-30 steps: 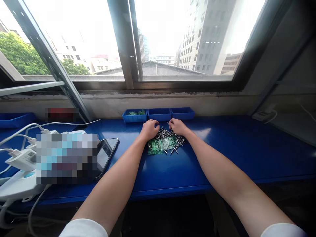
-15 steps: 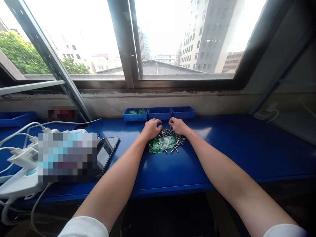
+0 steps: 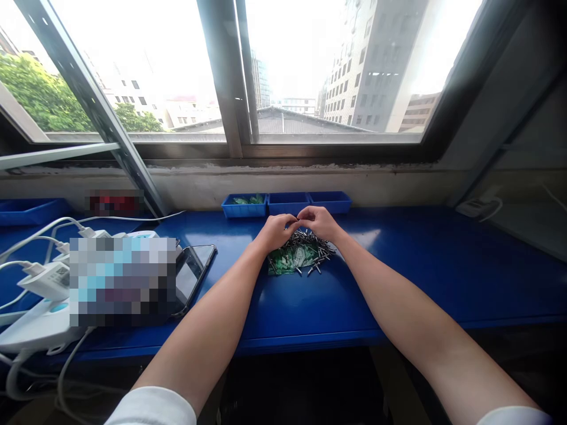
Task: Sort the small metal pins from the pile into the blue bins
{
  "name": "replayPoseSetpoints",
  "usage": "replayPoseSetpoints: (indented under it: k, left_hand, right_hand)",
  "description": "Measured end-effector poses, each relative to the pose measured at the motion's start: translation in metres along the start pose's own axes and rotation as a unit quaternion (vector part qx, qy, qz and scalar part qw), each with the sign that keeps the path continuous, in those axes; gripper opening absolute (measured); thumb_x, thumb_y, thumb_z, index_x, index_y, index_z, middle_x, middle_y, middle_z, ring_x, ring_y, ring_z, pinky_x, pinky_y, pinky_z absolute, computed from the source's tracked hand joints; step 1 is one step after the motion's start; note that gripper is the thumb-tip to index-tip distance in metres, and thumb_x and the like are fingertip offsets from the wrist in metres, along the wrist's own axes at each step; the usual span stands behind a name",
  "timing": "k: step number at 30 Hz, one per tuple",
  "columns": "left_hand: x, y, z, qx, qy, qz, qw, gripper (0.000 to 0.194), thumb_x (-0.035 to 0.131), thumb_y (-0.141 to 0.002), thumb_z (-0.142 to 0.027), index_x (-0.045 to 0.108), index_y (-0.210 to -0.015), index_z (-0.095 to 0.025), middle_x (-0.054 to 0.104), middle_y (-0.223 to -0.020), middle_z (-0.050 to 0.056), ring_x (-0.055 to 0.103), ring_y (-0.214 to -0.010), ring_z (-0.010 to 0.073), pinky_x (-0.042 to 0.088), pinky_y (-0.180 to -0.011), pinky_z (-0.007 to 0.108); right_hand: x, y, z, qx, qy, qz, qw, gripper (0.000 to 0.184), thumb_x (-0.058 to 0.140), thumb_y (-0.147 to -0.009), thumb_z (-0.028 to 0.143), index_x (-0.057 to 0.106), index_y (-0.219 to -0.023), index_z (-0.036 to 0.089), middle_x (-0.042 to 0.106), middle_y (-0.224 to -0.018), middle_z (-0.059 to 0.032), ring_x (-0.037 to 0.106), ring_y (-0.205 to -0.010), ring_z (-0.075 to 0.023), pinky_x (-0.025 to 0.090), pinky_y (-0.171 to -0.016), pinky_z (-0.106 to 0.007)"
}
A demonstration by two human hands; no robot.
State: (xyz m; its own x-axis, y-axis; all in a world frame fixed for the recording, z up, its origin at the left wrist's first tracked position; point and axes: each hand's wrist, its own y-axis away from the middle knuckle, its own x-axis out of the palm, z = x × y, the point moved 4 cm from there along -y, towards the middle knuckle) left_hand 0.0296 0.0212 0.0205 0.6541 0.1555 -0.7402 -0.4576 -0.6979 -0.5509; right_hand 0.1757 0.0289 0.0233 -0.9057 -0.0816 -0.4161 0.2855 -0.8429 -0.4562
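A: Left hand?
B: At the left of the heap, narrow at the fingers, tips against or just beside those opposite. Grip on any item: not discernible.
A: Right hand?
B: Over the far right of the heap, likewise narrow; any held item too small to make out.
A: Metal pins?
B: Heaped loosely on a green plastic bag, some overlapping onto the blue surface.
A: Behind?
B: Three blue bins, in a row; green packets in the leftmost.
A: Far left?
B: Smartphone; white power strip.
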Motion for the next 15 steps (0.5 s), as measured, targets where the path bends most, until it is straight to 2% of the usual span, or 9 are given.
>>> replayPoseSetpoints:
  k: [4, 12, 15]
  left_hand:
    - [-0.0012, -0.0005, -0.0005, -0.007, 0.0, -0.015, 1.0, 0.023, 0.046, -0.086, -0.031, 0.066, -0.091, -0.019, 0.069, -0.09, 0.004, 0.062, -0.083, 0.0178, 0.047, -0.076, 0.026]
    - [-0.005, -0.0015, -0.0007, -0.017, -0.03, -0.022, 0.999, 0.018, 0.049, -0.085, -0.026, 0.064, -0.091, -0.018, 0.069, -0.09, 0.004, 0.062, -0.086, 0.0187, 0.046, -0.08, 0.028]
    - [-0.005, -0.0012, 0.0012, -0.039, -0.043, -0.03, 0.998, 0.023, 0.049, -0.085, -0.03, 0.062, -0.101, -0.019, 0.068, -0.097, 0.005, 0.06, -0.094, 0.0196, 0.045, -0.085, 0.03]
  right_hand:
    - [0.0003, -0.0008, -0.0029, 0.007, -0.038, -0.018, 0.999, 0.027, 0.07, -0.062, 0.037, 0.063, -0.076, 0.015, 0.062, -0.073, -0.0034, 0.056, -0.067, -0.014, 0.047, -0.066, -0.028]
    - [0.0033, 0.0025, 0.0019, 0.046, -0.081, -0.002, 0.996, 0.027, 0.068, -0.063, 0.038, 0.067, -0.077, 0.014, 0.064, -0.067, -0.0025, 0.056, -0.062, -0.0136, 0.045, -0.06, -0.026]
    - [0.0024, 0.0029, 0.002, 0.045, -0.057, -0.016, 0.997, 0.026, 0.064, -0.067, 0.037, 0.068, -0.08, 0.014, 0.066, -0.07, -0.0031, 0.058, -0.065, -0.0147, 0.047, -0.063, -0.027]
